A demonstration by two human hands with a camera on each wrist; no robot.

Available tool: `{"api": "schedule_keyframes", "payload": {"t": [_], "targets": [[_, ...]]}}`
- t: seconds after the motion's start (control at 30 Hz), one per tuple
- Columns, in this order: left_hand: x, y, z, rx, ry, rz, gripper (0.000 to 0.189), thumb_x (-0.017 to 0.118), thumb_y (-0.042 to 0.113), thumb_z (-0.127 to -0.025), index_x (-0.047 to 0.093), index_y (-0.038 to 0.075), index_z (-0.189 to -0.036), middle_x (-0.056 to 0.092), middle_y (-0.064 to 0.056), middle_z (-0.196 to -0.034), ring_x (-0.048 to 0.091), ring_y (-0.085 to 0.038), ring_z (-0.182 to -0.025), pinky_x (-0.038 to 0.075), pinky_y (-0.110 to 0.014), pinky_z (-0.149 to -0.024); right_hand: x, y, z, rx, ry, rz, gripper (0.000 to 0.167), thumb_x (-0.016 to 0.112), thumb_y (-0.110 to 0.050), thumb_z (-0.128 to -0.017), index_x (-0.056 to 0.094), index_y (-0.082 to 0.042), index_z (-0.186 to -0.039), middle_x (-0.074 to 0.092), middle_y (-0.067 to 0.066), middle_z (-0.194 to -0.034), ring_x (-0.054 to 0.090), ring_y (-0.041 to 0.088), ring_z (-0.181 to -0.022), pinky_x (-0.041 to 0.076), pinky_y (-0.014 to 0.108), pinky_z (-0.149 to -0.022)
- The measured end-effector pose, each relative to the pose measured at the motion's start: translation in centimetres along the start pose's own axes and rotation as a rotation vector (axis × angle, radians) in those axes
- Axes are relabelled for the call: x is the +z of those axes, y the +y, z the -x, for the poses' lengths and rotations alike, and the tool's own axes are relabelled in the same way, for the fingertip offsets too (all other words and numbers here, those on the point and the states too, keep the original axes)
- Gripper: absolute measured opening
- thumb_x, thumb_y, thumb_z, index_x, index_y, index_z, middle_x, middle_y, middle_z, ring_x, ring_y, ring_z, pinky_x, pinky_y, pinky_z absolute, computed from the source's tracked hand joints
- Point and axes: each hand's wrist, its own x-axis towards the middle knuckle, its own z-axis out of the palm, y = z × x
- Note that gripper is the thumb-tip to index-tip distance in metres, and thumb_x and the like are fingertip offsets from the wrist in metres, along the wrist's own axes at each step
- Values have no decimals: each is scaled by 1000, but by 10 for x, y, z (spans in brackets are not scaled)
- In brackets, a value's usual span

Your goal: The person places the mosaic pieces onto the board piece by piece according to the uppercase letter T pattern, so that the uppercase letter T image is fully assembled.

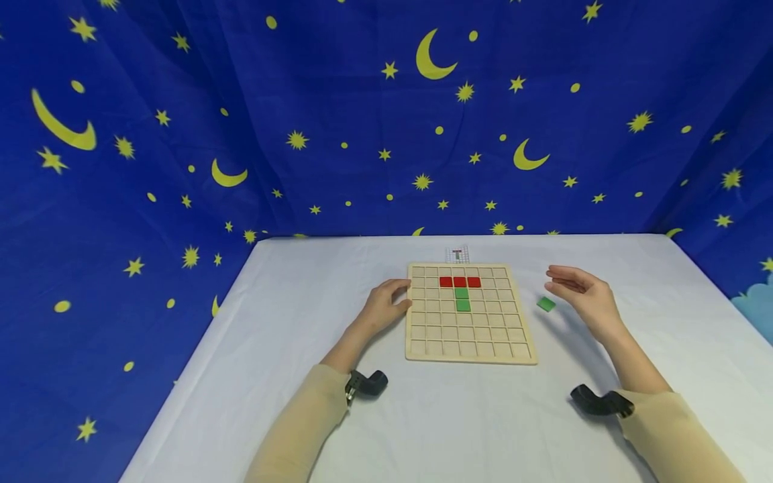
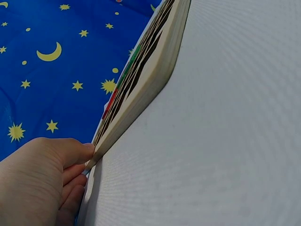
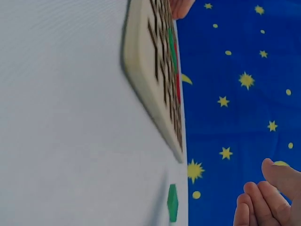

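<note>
A square wooden grid board (image 1: 443, 332) lies on the table. Three red tiles (image 1: 459, 282) form a row in it, with two green tiles (image 1: 462, 305) stacked in a column below the middle one. At the board's left edge my left hand (image 1: 382, 307) rests its thumb and fingertips, spaced apart along the side. My right hand (image 1: 588, 302) hovers right of the board, fingers loosely extended and nothing between them. Under its fingertips, a loose green tile (image 1: 546, 304) lies on the cloth; the right wrist view also shows this tile (image 3: 173, 203) apart from the hand.
A small printed grid card (image 1: 457, 254) with a red and green T pattern lies behind the board. White cloth (image 1: 483, 422) covers the table. Blue curtains (image 1: 362, 100) with yellow stars and moons rise along the back and sides. Black wrist mounts (image 1: 600, 402) sit on both forearms.
</note>
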Motion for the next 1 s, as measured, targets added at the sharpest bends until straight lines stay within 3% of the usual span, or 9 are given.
{"api": "schedule_keyframes", "payload": {"t": [0.13, 0.43, 0.7, 0.8, 1.0], "targets": [[0, 0, 1, -8, -4, -1, 44, 66, 10, -87, 55, 0, -128, 55, -14, -128, 49, -25, -121, 38, -31, -104, -3, 7, 4, 36, 19, 48, 59, 67, -36, -87, 52, 1, -131, 60, -2, -118, 55, -8, -95, 45, 6, -78], [-1, 2, -1, -7, 1, -13, 44, 67, 10, -86, 55, 0, -128, 56, -14, -127, 51, -24, -119, 39, -29, -103, -5, 25, 13, 49, 48, 115, 53, 66, -32, -89, 55, 2, -128, 65, -2, -111, 55, -11, -88, 43, 5, -74], [-1, 2, 0, -2, 3, -4, 44, 66, 9, -86, 55, 0, -128, 55, -14, -127, 51, -24, -120, 39, -30, -102, -1, 35, 16, 69, 58, 214, 54, 63, -37, -90, 55, 1, -128, 59, 21, -120, 49, -11, -86, 44, 7, -69], [-1, 1, 0, 1, 7, 1, 44, 66, 9, -86, 55, -1, -127, 56, -14, -127, 51, -25, -120, 40, -30, -102, 1, 39, 16, 75, 67, 259, 54, 64, -39, -89, 56, 0, -127, 61, 20, -117, 53, -4, -87, 44, 8, -68], [0, 1, 1, 6, 15, 14, 43, 66, 8, -86, 56, -1, -126, 56, -15, -127, 51, -26, -119, 40, -31, -102, 4, 47, 15, 24, 87, 345, 47, 65, -31, -90, 59, 3, -122, 64, 22, -110, 63, 33, -95, 43, 5, -67]]}}
